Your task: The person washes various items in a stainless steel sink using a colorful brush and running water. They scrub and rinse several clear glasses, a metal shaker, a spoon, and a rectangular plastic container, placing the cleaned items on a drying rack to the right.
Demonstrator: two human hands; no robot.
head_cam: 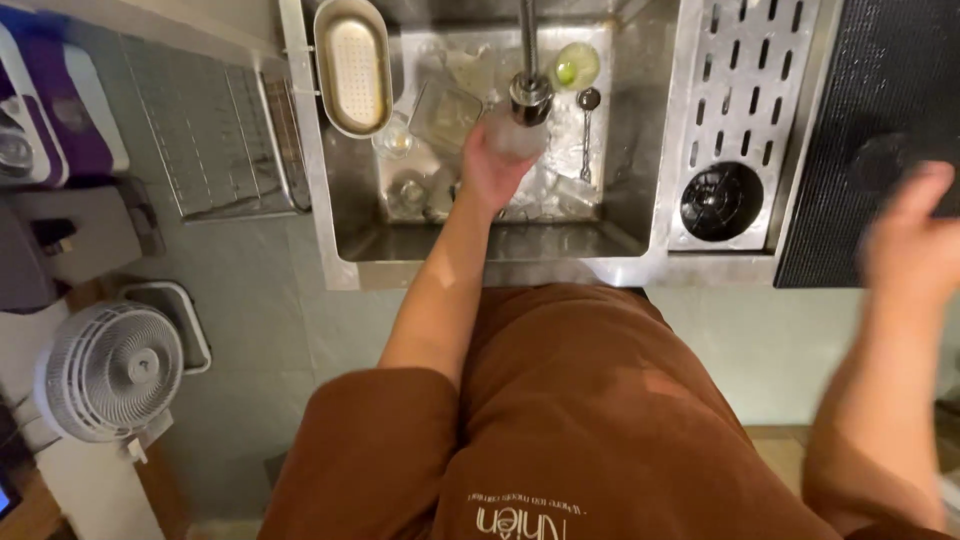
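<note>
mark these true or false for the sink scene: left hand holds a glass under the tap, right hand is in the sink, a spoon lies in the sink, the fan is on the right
1. The left hand holds a glass under the tap. True.
2. The right hand is in the sink. False: it is blurred, raised over the dark mat to the right.
3. A spoon lies in the sink. True.
4. The white fan is on the right. False: it stands lower left.

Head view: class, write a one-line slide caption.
Left hand holds a clear glass under the faucet over a dish-filled sink.
</note>
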